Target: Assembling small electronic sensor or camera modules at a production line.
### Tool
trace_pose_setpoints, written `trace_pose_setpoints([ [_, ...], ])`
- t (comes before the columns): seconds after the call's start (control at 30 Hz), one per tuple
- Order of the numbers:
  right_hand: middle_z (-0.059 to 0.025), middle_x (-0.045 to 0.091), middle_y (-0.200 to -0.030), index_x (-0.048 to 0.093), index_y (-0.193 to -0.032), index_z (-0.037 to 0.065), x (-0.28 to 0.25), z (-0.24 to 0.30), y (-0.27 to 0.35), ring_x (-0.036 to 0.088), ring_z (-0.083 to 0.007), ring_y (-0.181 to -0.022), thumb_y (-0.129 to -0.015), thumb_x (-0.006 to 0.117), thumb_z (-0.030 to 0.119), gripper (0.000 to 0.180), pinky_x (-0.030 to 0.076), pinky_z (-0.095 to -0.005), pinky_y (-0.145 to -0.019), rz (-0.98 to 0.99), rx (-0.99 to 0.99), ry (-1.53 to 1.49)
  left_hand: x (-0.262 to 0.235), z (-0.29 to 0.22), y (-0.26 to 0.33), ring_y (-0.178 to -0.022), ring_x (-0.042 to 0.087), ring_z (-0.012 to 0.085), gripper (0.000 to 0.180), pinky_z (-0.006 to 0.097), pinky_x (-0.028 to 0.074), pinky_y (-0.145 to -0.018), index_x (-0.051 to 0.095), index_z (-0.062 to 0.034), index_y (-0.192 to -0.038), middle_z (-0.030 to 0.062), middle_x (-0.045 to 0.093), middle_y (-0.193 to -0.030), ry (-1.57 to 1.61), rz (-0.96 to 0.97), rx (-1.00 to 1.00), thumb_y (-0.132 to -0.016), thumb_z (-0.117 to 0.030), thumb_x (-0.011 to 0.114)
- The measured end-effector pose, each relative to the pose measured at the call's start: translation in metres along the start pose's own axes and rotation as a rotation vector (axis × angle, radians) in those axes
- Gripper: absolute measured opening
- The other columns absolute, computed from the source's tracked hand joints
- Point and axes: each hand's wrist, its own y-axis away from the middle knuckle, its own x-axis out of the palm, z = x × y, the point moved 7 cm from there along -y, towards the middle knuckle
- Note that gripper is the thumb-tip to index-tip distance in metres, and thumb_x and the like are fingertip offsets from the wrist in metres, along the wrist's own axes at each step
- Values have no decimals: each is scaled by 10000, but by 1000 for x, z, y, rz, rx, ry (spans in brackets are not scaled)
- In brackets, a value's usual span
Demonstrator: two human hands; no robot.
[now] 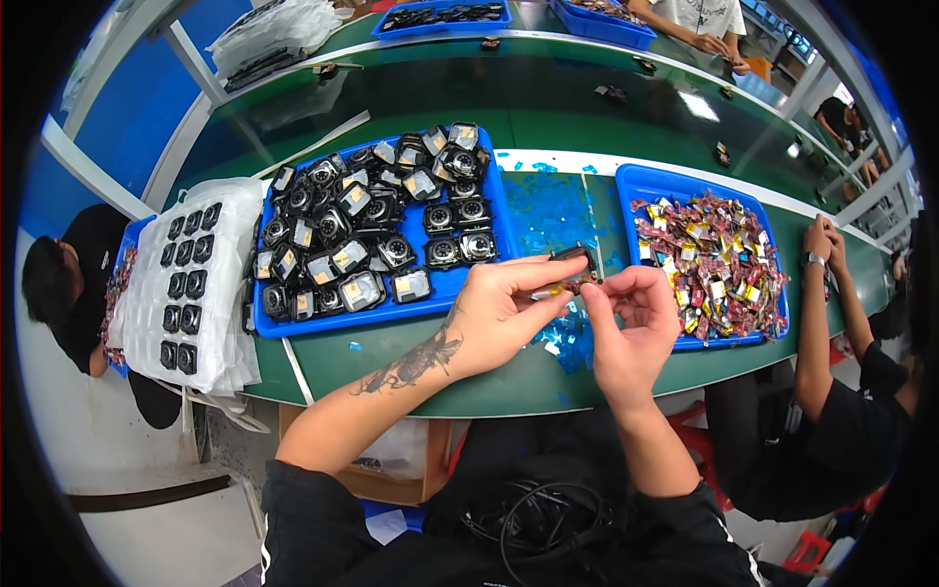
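Observation:
In front of me, over the green bench, my left hand (494, 311) grips a black watch case (575, 254) between thumb and fingers, its rim tilted up. A small yellowish part (551, 292) shows between that thumb and fingers, below the case. My right hand (636, 318) is closed in a pinch at the right end of the case, thumb against forefinger. Whatever lies between those fingertips is too small and covered to name. Blue film scraps (567, 344) lie on the bench beneath both hands.
A blue tray of black watch cases (377, 315) stands left. Another blue tray (626, 186) on the right holds many small yellow, silver and reddish parts. White moulded trays (147, 323) are stacked far left. Beyond runs a green conveyor (411, 93). Co-workers sit on both sides and opposite.

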Motion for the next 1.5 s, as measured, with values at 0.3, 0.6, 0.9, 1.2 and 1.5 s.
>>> trace_pose_setpoints([
  [0.3,-31,561,-910,543,-1144,13,8,11,-9,556,-83,-801,-813,696,-31,367,496,-202,-631,49,15,150,-1,2,1,-1066,622,173,344,270,587,-801,620,-23,-1231,127,612,-1231,144,-51,-80,-898,52,575],
  [0.6,-44,571,-960,515,-1249,17,16,8,-14,568,-87,-843,-848,614,-65,422,532,-210,-696,191,52,164,1,-3,-1,-1110,602,170,645,278,533,-856,392,-94,-1449,120,538,-1343,125,-44,-40,-846,97,523],
  [0.9,-106,701,-809,499,-1237,-12,34,-45,-176,625,-136,-738,-782,697,44,499,497,-288,-672,429,140,490,-109,-42,20,-1079,566,296,309,411,453,-929,663,-104,-972,110,639,-988,-1595,-186,194,-738,-283,755],
  [1.2,-114,650,-869,587,-1049,20,32,-157,-258,628,-202,-681,-662,854,153,489,495,-330,-571,169,325,824,-113,-22,22,-990,532,277,219,392,451,-879,660,-122,-832,79,590,-916,-1447,88,-174,-683,-230,779],
  [1.5,-79,680,-889,652,-1053,20,91,-21,-103,645,-128,-763,-946,596,273,280,542,-296,-666,900,290,245,-89,-40,-8,-648,624,109,135,265,483,-590,631,-12,-941,68,652,-725,-783,-123,-32,-831,-68,686],
])
